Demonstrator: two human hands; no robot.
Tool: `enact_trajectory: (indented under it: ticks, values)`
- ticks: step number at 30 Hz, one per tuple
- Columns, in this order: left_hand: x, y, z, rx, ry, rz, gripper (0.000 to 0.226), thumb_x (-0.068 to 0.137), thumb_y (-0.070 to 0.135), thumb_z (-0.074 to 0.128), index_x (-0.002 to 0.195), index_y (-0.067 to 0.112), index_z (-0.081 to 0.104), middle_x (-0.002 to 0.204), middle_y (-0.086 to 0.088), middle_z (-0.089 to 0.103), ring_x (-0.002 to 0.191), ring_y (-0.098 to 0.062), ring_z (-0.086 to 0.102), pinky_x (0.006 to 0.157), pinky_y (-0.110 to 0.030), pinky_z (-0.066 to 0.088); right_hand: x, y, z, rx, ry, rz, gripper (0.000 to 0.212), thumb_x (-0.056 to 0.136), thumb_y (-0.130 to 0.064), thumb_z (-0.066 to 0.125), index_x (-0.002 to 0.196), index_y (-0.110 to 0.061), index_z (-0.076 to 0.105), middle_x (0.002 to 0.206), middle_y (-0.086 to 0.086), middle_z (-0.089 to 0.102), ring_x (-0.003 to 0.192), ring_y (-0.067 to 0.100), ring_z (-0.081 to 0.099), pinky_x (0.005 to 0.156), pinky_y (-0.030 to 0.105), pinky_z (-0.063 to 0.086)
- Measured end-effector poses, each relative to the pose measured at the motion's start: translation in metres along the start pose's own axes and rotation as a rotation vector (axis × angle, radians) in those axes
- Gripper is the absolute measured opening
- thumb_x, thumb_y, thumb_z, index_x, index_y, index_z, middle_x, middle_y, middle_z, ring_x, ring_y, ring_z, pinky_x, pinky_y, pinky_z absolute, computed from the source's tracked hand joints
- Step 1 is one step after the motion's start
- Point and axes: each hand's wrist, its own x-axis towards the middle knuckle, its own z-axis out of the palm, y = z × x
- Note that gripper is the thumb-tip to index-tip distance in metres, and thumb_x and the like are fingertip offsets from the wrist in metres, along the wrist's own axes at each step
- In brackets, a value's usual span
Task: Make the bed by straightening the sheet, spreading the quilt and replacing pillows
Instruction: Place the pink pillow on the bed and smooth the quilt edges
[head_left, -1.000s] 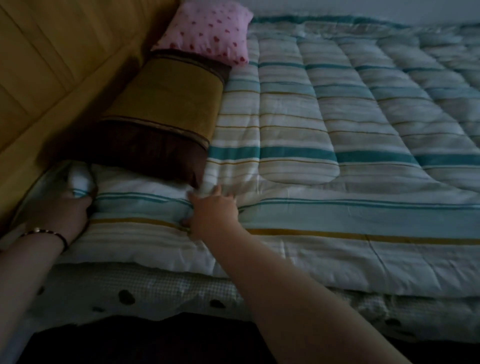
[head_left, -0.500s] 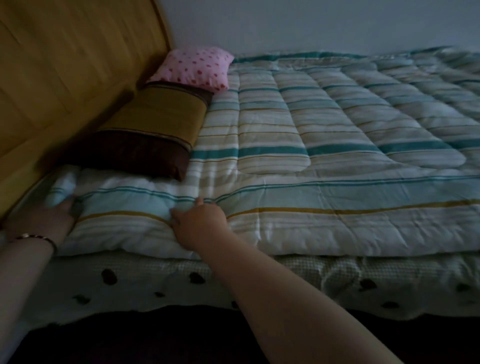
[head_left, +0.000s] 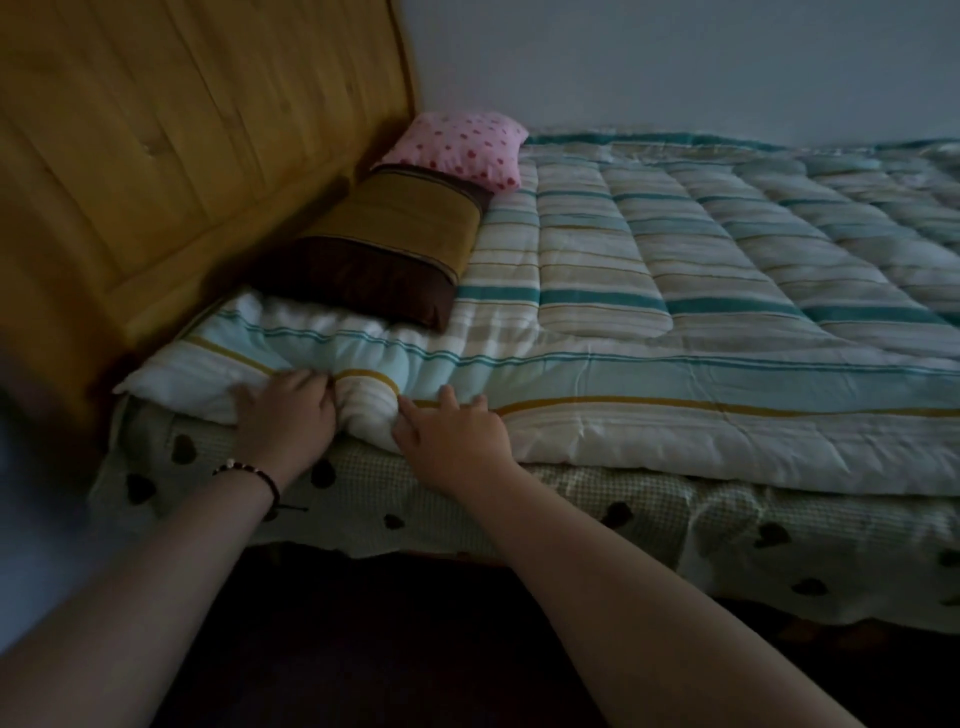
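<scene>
Head view: both my hands work a bunched fold at the near edge of the quilt, close to the headboard corner.

My left hand (head_left: 284, 415) sits at about 8 o'clock, fingers curled into the quilt (head_left: 675, 291) and gripping its edge; my right hand (head_left: 451, 437) lies just beside it with fingers fairly straight, pressing the cloth flat. Between them a fold (head_left: 366, 410) puffs up, so I judge I am squeezing the slack together to smooth that edge. The quilt already covers the bed toward 2 o'clock, over the spotted sheet (head_left: 571, 509) that hangs down the side. The brown pillow (head_left: 384, 249) and the pink pillow (head_left: 460, 148) lie at 11 o'clock against the headboard (head_left: 182, 130), partly on the quilt, probably parked there so they stay clear of my hands. No containers show.
</scene>
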Motion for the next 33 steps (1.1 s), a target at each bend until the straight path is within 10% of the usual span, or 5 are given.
enact_trajectory:
  ticks: [5,13,23,33]
  values:
    - [-0.029,-0.04,0.02,0.073,-0.006,0.352,0.095,0.079,0.082,0.028,0.145,0.016,0.04,0.15,-0.001,0.042,0.141,-0.017,0.032,0.116,-0.05,0.001,-0.013,0.008,0.018,-0.141,0.048,-0.119,0.094,0.085,-0.078,0.043,0.155,-0.035,-0.004,0.165,0.01,0.005,0.146,0.049,0.009,0.114,0.062,0.022]
    - [-0.045,-0.057,0.016,0.158,0.267,0.697,0.048,0.09,0.008,0.03,0.122,0.005,0.065,0.126,-0.008,0.064,0.117,-0.019,0.061,0.109,-0.053,0.032,-0.023,-0.005,0.032,-0.252,0.144,-0.253,0.064,0.104,-0.03,0.032,0.159,-0.018,0.001,0.167,0.001,0.0,0.149,0.045,0.003,0.121,0.052,0.012]
    - [-0.058,0.021,-0.009,-0.06,0.54,0.522,0.028,0.091,0.029,0.056,0.084,0.01,0.075,0.092,-0.01,0.075,0.082,-0.026,0.071,0.089,-0.043,0.044,-0.041,0.014,-0.002,0.155,0.124,-0.192,0.053,0.103,-0.038,0.042,0.153,-0.024,0.029,0.162,-0.003,0.024,0.148,0.027,0.023,0.116,0.048,0.024]
    - [-0.042,0.184,0.026,-0.103,-0.029,0.609,0.069,0.09,0.069,0.025,0.128,0.025,0.061,0.127,0.001,0.063,0.117,-0.022,0.057,0.092,-0.041,0.047,-0.094,0.134,-0.007,0.024,0.048,0.258,0.058,0.098,-0.053,0.033,0.152,-0.046,0.013,0.166,0.001,0.003,0.149,0.043,-0.002,0.107,0.076,0.006]
